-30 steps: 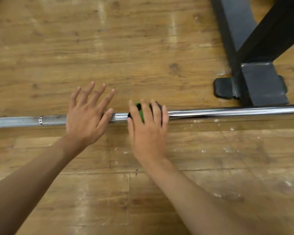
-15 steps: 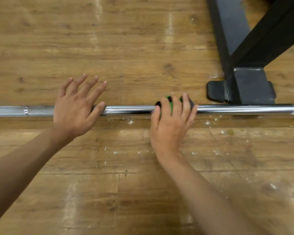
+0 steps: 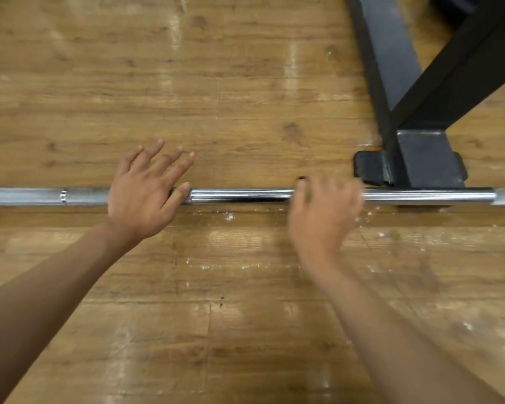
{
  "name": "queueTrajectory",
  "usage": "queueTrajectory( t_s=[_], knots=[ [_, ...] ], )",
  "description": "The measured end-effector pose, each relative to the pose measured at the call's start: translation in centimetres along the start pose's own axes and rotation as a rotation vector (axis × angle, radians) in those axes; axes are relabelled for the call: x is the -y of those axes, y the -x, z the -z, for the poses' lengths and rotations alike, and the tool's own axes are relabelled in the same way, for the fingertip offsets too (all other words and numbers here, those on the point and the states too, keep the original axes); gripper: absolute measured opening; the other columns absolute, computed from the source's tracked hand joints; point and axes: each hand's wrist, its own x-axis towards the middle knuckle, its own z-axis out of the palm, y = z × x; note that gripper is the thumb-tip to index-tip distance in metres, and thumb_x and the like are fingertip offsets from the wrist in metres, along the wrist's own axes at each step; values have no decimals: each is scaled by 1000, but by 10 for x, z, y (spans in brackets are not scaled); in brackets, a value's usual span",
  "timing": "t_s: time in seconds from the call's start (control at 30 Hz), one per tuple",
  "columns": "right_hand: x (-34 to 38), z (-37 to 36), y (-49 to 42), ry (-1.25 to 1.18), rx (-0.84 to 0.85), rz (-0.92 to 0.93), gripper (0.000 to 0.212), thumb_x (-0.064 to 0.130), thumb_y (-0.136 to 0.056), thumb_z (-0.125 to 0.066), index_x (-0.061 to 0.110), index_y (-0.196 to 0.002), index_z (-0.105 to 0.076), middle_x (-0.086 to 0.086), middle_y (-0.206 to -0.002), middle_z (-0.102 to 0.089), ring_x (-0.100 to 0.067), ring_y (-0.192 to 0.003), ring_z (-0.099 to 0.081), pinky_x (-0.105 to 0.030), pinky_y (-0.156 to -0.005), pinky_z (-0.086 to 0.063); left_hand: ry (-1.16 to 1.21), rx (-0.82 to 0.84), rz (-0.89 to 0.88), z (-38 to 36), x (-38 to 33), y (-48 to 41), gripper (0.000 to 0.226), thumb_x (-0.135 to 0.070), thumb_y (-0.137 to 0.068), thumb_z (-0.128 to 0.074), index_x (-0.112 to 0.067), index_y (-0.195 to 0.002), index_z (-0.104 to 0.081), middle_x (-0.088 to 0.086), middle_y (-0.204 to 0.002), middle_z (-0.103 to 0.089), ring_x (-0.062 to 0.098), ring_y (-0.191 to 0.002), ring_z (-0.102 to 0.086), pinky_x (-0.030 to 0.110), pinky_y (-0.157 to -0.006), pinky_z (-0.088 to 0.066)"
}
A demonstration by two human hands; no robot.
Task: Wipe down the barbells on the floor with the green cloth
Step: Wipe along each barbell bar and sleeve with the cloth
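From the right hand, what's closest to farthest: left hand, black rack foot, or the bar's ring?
1. black rack foot, just right.
2. left hand, left along the barbell.
3. ring, far left end.

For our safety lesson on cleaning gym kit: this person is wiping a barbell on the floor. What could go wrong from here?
1. The right hand is close to the black frame foot; a wipe further right could knock knuckles on it.
2. The left hand only rests open on the barbell, so it might roll.
3. The green cloth barely shows under the right hand, so skin may rub metal.
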Motion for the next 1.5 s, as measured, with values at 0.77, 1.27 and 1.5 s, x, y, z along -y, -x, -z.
queueTrajectory(
  t_s=[0.77,1.27,1.5],
  knots=[
    [83,-1,68,-194,220,325,36,46,-106,-44,22,-109,-71,-4,-98,-70,-35,-99,-57,-47,-106,-37,-91,271,67,27,-25,39,80,-60,-107,4,-19,-163,-35,13,-166,-37,32,-159,-23,54,-129,-5],
    [55,2,64,-199,81,319,35,45,-108,-46,20,-107,-70,-5,-92,-66,-32,-87,-51,-43,-90,-37,-129,386,244,122,67,130,81,-62,-100,2,-23,-165,-29,13,-173,-18,30,-161,-14,48,-129,-9],
    [59,-1,69,-121,-8,276,32,38,-106,-50,15,-113,-70,-12,-96,-67,-35,-93,-52,-45,-92,-37,-6,302,220,69,140,137,76,-60,-103,-4,-22,-167,-22,14,-174,-15,33,-161,-12,48,-128,-9]
  ],
)
